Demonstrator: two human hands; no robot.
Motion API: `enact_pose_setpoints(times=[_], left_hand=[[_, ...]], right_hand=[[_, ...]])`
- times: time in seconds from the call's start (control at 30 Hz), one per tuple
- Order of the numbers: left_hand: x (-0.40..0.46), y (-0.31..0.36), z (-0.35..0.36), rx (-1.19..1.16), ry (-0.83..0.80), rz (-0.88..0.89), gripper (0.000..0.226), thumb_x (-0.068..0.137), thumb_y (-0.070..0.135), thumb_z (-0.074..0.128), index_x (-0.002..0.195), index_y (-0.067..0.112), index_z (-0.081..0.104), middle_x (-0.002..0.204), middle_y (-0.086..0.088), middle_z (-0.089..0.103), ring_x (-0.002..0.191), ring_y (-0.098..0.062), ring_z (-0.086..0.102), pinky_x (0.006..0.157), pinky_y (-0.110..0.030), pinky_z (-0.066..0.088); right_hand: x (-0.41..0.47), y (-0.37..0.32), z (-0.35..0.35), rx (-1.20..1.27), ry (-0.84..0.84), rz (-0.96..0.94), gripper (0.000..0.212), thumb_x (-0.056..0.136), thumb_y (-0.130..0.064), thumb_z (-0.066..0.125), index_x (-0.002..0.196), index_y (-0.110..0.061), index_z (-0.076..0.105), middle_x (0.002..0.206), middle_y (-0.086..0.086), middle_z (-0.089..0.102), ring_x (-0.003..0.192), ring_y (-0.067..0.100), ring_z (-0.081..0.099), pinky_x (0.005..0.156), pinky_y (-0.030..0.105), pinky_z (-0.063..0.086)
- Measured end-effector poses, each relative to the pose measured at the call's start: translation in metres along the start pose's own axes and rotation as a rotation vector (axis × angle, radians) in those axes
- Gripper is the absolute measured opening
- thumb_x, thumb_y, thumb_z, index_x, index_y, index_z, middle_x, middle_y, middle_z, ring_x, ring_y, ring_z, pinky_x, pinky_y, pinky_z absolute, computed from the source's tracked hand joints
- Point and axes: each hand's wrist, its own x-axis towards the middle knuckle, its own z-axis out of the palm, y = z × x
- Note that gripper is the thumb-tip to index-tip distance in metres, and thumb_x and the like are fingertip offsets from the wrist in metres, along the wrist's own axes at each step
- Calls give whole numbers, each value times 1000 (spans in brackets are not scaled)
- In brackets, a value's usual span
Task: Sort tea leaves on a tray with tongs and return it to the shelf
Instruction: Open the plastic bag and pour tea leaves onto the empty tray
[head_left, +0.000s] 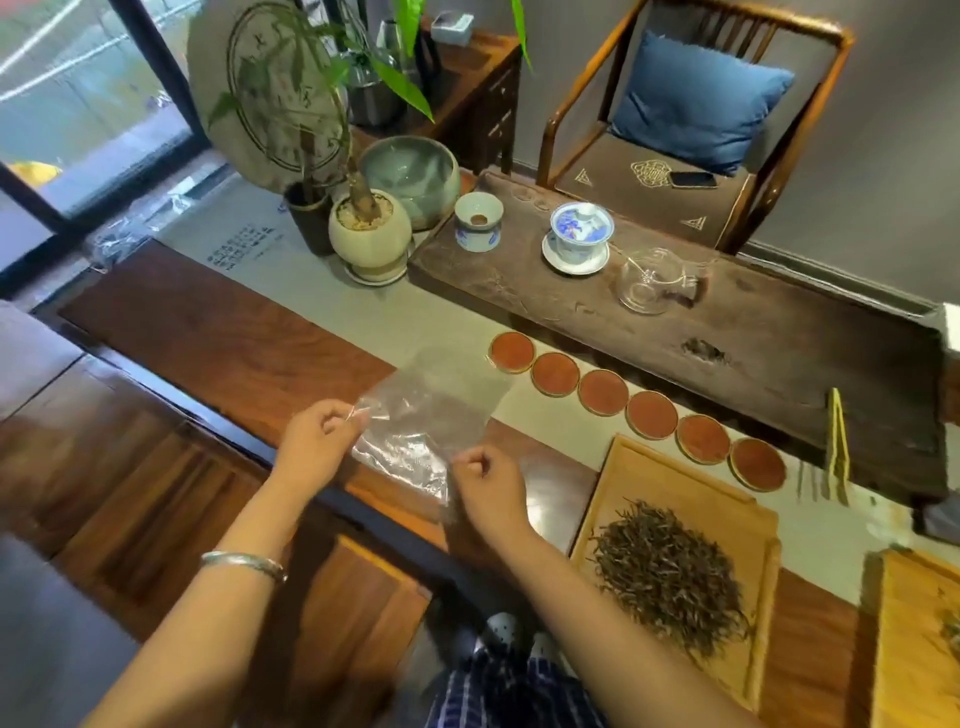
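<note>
Both hands, left hand (317, 441) and right hand (485, 486), pinch clear plastic bag (421, 415) at frame centre, likely to open it; tea leaves (670, 566) wait on tray (644, 462), lower right.

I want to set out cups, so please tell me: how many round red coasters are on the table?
6, in one diagonal row beside the dark tea board. None appears hidden.
</note>
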Motion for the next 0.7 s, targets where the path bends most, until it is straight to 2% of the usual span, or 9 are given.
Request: enact_pose_setpoints(times=[0.07, 0.13, 0.3, 0.37, 0.5, 0.6, 0.67, 0.7], left_hand=[[4, -35, 9, 39, -27, -84, 11, 86, 20, 69, 85, 10, 66, 70, -5, 64, 66, -22, 57, 61, -26, 43], [1, -58, 15, 40, -37, -142, 10, 83, 19, 72, 87, 13, 66, 72, -7, 67, 67, -21, 58, 62, -29, 44], [0, -78, 16, -7, -44, -187, 15, 79, 17, 77, 81, 9, 64, 66, -6, 62, 64, -19, 56, 62, -30, 42], [1, -78, 15, 3, -47, -179, 17, 79, 19, 78, 82, 10, 64, 67, -3, 62, 64, -17, 56, 60, -28, 41], [4, -71, 15, 52, -10, -155, 21, 79, 24, 78, 91, 15, 64, 85, 1, 66, 72, -13, 59, 60, -18, 43], [4, -63, 10, 124, 0, -117, 23, 79, 27, 77, 95, 19, 62, 89, 3, 65, 73, -7, 59, 57, -14, 44], [3, -58, 5, 205, 7, -75, 28, 79, 32, 77, 99, 20, 61, 92, 2, 65, 80, -13, 61, 65, -24, 48], [2, -54, 2, 278, 25, -40, 31, 79, 34, 76, 102, 20, 61, 96, 1, 64, 86, -16, 60, 70, -30, 48]], right_hand=[[6, 18, 13, -102, -24, 67, 25, 83, -7, 52, 64, -23, 53, 68, -8, 58, 71, 12, 55, 51, 7, 35], [8, 29, 21, -138, -29, 101, 24, 82, -8, 53, 63, -22, 50, 67, -8, 57, 71, 13, 55, 48, 7, 34], [14, 41, 28, -229, -59, 133, 24, 81, -10, 57, 62, -23, 48, 65, -9, 54, 68, 11, 53, 46, 5, 33], [18, 45, 28, -278, -77, 115, 22, 82, -11, 57, 65, -22, 49, 67, -7, 55, 67, 10, 51, 46, 4, 34], [23, 49, 29, -424, -102, 25, 11, 84, -14, 56, 73, -12, 53, 71, 0, 53, 65, 14, 47, 45, 8, 32], [22, 46, 26, -477, -166, -11, 17, 83, -22, 60, 71, -15, 50, 64, -7, 47, 60, 10, 43, 44, 10, 29], [19, 41, 19, -501, -215, -29, 26, 85, -30, 61, 67, -19, 46, 63, -9, 46, 61, 10, 44, 47, 12, 28], [17, 38, 12, -517, -228, -36, 29, 86, -33, 61, 66, -21, 44, 64, -8, 47, 63, 13, 46, 50, 18, 30]])
